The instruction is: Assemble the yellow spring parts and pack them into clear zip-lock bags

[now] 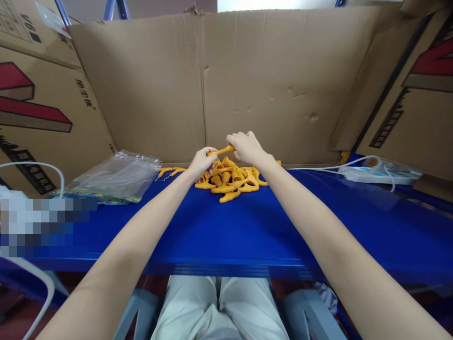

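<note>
An orange plastic piece [224, 150], slim with a narrowed middle, spans the gap between my two hands above a heap of parts. My left hand [202, 163] is closed on its left end, the fingers pinched together. Around its right end wraps my right hand [247, 147], which hides that end. Directly below, the heap of orange plastic parts [235, 177] lies on the blue table, a mix of hollow tubes and curved handles. Left of the heap sit a few orange handles [172, 171] with metal spirals, which look like corkscrews.
Clear plastic bags [116, 177] lie stacked on the blue table [226, 236] at left. A white power strip [380, 174] with cables is at right. Cardboard panels [276, 85] wall in the back, and printed boxes [38, 108] stand at the sides.
</note>
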Action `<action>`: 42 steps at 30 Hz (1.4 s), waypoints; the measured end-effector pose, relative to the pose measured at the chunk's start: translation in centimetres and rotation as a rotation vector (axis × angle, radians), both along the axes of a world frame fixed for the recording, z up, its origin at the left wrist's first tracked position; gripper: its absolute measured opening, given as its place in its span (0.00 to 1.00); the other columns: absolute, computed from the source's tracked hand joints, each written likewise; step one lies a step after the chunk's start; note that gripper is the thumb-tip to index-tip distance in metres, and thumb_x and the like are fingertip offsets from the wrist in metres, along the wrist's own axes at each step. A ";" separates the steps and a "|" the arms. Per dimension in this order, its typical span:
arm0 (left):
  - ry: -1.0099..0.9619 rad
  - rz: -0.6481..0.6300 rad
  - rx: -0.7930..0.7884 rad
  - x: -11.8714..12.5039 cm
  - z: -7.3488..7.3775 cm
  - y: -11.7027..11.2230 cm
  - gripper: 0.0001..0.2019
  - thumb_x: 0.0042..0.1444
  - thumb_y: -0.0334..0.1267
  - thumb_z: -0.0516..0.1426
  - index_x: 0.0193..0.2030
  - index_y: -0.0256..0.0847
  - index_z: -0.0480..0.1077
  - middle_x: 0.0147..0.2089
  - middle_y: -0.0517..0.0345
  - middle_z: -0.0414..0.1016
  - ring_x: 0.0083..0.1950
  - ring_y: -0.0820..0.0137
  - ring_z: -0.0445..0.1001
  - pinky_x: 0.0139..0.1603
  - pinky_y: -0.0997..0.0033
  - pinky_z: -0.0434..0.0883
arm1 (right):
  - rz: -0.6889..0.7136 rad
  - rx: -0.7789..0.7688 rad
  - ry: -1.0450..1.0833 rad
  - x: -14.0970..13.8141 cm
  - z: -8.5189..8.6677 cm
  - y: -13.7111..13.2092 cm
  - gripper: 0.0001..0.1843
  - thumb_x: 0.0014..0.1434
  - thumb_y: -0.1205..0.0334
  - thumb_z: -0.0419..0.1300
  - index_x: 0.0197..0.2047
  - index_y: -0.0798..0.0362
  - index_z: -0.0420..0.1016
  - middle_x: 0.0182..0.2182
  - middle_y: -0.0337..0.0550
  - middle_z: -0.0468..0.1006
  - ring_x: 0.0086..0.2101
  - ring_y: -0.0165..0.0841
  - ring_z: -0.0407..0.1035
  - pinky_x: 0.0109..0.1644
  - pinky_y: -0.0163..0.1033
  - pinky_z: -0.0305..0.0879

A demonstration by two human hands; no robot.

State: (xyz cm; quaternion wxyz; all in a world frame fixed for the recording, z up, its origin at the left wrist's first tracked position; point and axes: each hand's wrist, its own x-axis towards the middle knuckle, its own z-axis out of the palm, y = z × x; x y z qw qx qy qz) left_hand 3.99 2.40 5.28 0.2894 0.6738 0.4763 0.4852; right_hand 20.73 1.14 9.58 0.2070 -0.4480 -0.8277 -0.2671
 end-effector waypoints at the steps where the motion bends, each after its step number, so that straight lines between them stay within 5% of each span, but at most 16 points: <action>1: 0.019 0.003 -0.003 -0.1 0.0 0.0 0.12 0.51 0.29 0.52 0.44 0.40 0.65 0.18 0.68 0.60 0.15 0.78 0.60 0.20 0.78 0.63 | -0.007 -0.031 0.005 0.0 -0.1 0.0 0.15 0.54 0.73 0.51 0.46 0.56 0.65 0.42 0.52 0.74 0.44 0.41 0.64 0.45 0.42 0.51; 5: 0.281 0.091 0.138 -0.9 -0.4 0.1 0.12 0.51 0.33 0.52 0.44 0.42 0.67 0.21 0.65 0.66 0.19 0.75 0.65 0.24 0.75 0.66 | -0.015 -0.299 0.044 0.2 -0.3 0.6 0.17 0.56 0.60 0.56 0.48 0.55 0.66 0.42 0.50 0.75 0.42 0.39 0.67 0.43 0.41 0.55; 8: 0.604 0.210 0.304 -1.6 -0.7 -0.1 0.14 0.51 0.38 0.53 0.45 0.45 0.68 0.29 0.60 0.73 0.30 0.68 0.72 0.34 0.70 0.68 | 0.003 -0.484 0.018 0.4 -0.3 1.1 0.16 0.56 0.55 0.55 0.46 0.53 0.71 0.43 0.48 0.76 0.41 0.37 0.68 0.41 0.39 0.57; 15: 1.078 0.294 0.314 -1.7 -0.6 -1.2 0.22 0.58 0.44 0.47 0.59 0.46 0.61 0.39 0.49 0.77 0.42 0.57 0.75 0.43 0.62 0.67 | -0.014 -0.455 -0.023 0.5 0.1 0.7 0.13 0.52 0.58 0.60 0.41 0.53 0.72 0.41 0.46 0.76 0.40 0.36 0.68 0.42 0.40 0.58; 24: 1.012 0.307 0.323 -2.0 -0.6 -0.8 0.26 0.58 0.45 0.48 0.64 0.48 0.57 0.41 0.49 0.77 0.44 0.57 0.75 0.45 0.62 0.67 | 0.032 -0.318 0.023 0.6 0.0 0.4 0.17 0.50 0.64 0.60 0.45 0.53 0.66 0.39 0.46 0.75 0.35 0.34 0.67 0.35 0.35 0.55; 33: 1.110 0.323 0.303 -2.2 -0.8 -1.0 0.27 0.57 0.45 0.48 0.64 0.49 0.57 0.42 0.49 0.77 0.44 0.55 0.75 0.44 0.62 0.67 | 0.013 -0.582 -0.031 0.1 0.0 0.7 0.15 0.60 0.57 0.51 0.43 0.55 0.73 0.41 0.49 0.77 0.36 0.35 0.70 0.35 0.36 0.58; 42: 1.019 0.291 0.332 -2.1 -0.8 -0.5 0.29 0.56 0.44 0.49 0.66 0.47 0.53 0.42 0.50 0.78 0.44 0.59 0.75 0.43 0.65 0.68 | -0.035 -0.473 -0.030 -0.1 0.3 0.1 0.14 0.59 0.59 0.52 0.46 0.55 0.71 0.44 0.51 0.76 0.40 0.37 0.69 0.38 0.37 0.58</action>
